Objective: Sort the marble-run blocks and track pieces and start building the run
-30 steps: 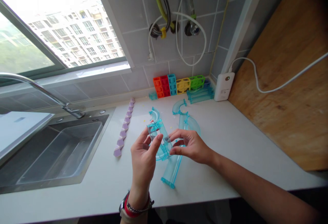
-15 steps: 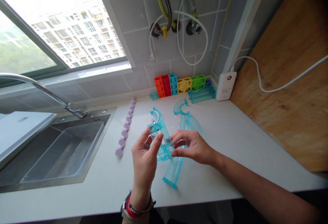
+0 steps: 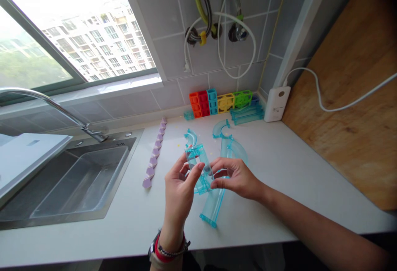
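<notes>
A clear turquoise plastic track piece is held up above the counter, tilted. My left hand grips its left side, thumb across the front and fingers behind. At the lower right edge, my right hand pinches it between thumb and fingers. Under my hands lies a long straight turquoise track, partly hidden by them. Beyond it are a curved track and a rounded turquoise piece. A smaller curved track shows just past my left fingertips.
Colourful plastic blocks line the tiled wall, with stacked turquoise tracks before them. A white power bank leans in the corner, cable attached. Left lie a row of purple hexagons and a sink with a faucet.
The whole view has shifted slightly, so everything appears a little further right. Both hands keep their hold on the turquoise piece, with hardly any movement relative to the counter.
</notes>
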`<state>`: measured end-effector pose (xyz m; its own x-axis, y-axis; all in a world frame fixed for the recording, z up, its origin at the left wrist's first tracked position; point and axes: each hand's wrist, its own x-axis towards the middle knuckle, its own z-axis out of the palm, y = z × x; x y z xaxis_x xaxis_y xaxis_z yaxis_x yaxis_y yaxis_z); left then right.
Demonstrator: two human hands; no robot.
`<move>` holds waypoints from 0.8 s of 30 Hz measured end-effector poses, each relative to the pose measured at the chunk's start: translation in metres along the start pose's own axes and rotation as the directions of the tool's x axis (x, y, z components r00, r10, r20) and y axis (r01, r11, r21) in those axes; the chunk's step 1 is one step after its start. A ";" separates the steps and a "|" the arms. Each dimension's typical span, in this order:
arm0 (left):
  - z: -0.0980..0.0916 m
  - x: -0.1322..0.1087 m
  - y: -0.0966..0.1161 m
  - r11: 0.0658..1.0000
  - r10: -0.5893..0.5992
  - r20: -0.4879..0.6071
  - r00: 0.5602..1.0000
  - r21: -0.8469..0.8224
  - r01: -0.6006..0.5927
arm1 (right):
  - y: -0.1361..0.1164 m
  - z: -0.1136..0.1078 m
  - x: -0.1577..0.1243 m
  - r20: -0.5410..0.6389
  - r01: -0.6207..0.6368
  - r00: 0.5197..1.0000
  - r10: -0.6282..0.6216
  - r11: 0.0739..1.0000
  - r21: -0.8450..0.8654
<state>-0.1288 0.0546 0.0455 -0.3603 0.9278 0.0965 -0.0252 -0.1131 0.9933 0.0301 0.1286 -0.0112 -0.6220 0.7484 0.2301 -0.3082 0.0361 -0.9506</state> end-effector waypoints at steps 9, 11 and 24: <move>-0.001 -0.003 0.000 1.000 0.019 -0.011 1.000 -0.012 -0.019 | -0.006 0.002 0.000 0.060 0.029 0.998 -0.020 0.988 -0.153; -0.001 -0.004 0.000 1.000 0.025 -0.037 0.999 -0.001 -0.025 | -0.007 0.003 -0.002 0.073 0.052 0.997 -0.041 0.985 -0.165; 0.004 -0.003 0.001 0.983 0.012 -0.071 0.997 -0.180 -0.025 | -0.010 0.002 -0.002 0.081 0.084 0.994 -0.076 0.991 -0.102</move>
<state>-0.1241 0.0528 0.0466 -0.4261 0.8987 0.1037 -0.1835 -0.1981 0.9629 0.0333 0.1255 -0.0015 -0.6531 0.6872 0.3182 -0.2846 0.1666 -0.9441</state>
